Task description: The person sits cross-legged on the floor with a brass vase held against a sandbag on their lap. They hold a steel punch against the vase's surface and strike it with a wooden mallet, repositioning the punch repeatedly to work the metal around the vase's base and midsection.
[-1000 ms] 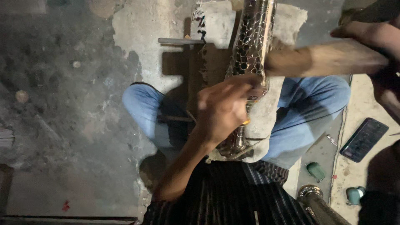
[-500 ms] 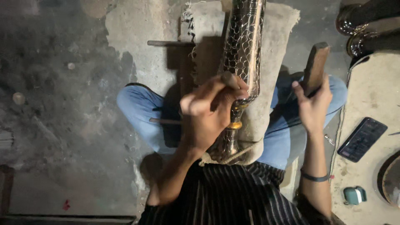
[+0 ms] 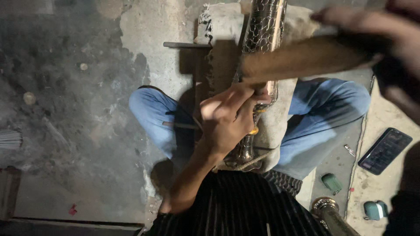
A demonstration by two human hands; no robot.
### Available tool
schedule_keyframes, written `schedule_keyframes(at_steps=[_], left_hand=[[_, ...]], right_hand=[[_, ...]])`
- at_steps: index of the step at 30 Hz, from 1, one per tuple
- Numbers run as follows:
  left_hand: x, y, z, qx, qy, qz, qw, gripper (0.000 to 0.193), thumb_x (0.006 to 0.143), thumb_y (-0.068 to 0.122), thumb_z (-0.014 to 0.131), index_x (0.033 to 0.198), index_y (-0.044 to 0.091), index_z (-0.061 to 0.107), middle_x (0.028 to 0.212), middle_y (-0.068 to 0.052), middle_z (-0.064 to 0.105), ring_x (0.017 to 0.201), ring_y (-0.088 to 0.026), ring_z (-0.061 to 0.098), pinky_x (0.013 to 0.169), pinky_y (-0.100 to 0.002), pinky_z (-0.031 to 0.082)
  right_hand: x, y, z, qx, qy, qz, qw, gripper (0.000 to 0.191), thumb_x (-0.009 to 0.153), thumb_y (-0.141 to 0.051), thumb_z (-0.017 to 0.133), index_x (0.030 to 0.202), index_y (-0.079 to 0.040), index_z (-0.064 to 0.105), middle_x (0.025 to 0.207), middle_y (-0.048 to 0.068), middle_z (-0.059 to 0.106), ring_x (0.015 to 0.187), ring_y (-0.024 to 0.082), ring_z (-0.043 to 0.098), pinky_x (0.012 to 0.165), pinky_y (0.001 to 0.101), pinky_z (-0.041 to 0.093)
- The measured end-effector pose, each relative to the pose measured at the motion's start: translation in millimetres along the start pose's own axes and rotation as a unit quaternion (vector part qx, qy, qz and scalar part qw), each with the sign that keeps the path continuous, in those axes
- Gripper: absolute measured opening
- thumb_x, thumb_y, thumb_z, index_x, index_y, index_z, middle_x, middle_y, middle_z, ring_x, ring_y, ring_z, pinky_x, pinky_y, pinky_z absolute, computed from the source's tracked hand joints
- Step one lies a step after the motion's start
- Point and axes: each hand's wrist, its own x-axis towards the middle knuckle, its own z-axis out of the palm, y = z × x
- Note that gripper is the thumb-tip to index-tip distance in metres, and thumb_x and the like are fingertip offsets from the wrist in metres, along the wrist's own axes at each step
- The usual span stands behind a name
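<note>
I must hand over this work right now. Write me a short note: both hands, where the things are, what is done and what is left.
Left hand: closed on a thin tool with a yellow tip, pressed against the patterned metal tube.
Right hand: blurred, gripping a wooden mallet that lies across the tube.
The tube lies on a cloth-covered block between the knees.
Done: most of the visible tube is patterned.
Left: cannot tell.

The person wears blue jeans (image 3: 323,109) and a black shirt (image 3: 245,205) with thin pale vertical stripes. The left forearm (image 3: 192,175) is bare, no sleeve reaching it. The right hand (image 3: 393,30) shows only as a blur.
</note>
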Motion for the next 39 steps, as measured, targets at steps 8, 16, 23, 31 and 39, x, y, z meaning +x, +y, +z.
schedule_keyframes(at_steps=[8,16,23,31,39], left_hand=[[15.7,-19.9,-2.5,-0.05,-0.107,0.035,0.992,0.032,0.092,-0.013,0.065,0.121,-0.001,0.069,0.116,-0.013,0.076,0.095,-0.017,0.08,0.073,-0.022,0.069],[49.8,-29.2,-8.8,0.009,-0.27,0.108,0.957,0.018,0.104,0.005,0.07,0.118,0.013,0.064,0.095,-0.007,0.078,0.073,-0.01,0.075,0.048,-0.022,0.052],[64.3,-37.0,-4.8,0.005,-0.333,0.147,0.931,0.033,0.098,-0.005,0.061,0.123,0.015,0.06,0.071,0.001,0.067,0.059,-0.008,0.068,0.045,-0.023,0.053],[48.1,-48.7,-3.6,-0.005,-0.292,0.16,0.943,0.023,0.102,0.001,0.069,0.118,0.015,0.063,0.092,0.0,0.074,0.071,-0.01,0.073,0.053,-0.022,0.058],[11.5,-36.4,-2.7,-0.04,-0.142,0.083,0.985,0.036,0.1,-0.011,0.067,0.13,0.008,0.065,0.117,-0.012,0.075,0.098,-0.017,0.079,0.069,-0.022,0.063]], right_hand=[[-6.3,6.8,-3.9,-0.039,-0.008,-0.023,0.999,0.032,0.102,-0.011,0.065,0.13,0.001,0.056,0.118,0.014,0.062,0.103,0.024,0.062,0.093,0.0362,0.054],[-22.3,63.0,17.6,-0.018,0.043,-0.011,0.999,0.028,0.106,-0.009,0.06,0.132,0.002,0.057,0.122,0.017,0.061,0.112,0.027,0.061,0.1,0.0378,0.053],[-69.3,97.8,55.0,0.4,0.163,0.234,0.871,0.038,0.117,-0.032,0.065,0.123,0.004,0.057,0.106,0.009,0.056,0.099,0.02,0.056,0.092,0.0338,0.049],[-51.4,68.5,48.4,0.278,0.171,0.2,0.924,0.039,0.116,-0.031,0.061,0.129,0.006,0.055,0.108,0.012,0.056,0.096,0.02,0.057,0.085,0.0327,0.046],[-19.5,26.8,20.3,0.126,0.073,0.095,0.985,0.036,0.113,-0.027,0.059,0.13,0.004,0.056,0.111,0.012,0.058,0.099,0.021,0.059,0.087,0.0333,0.048]])
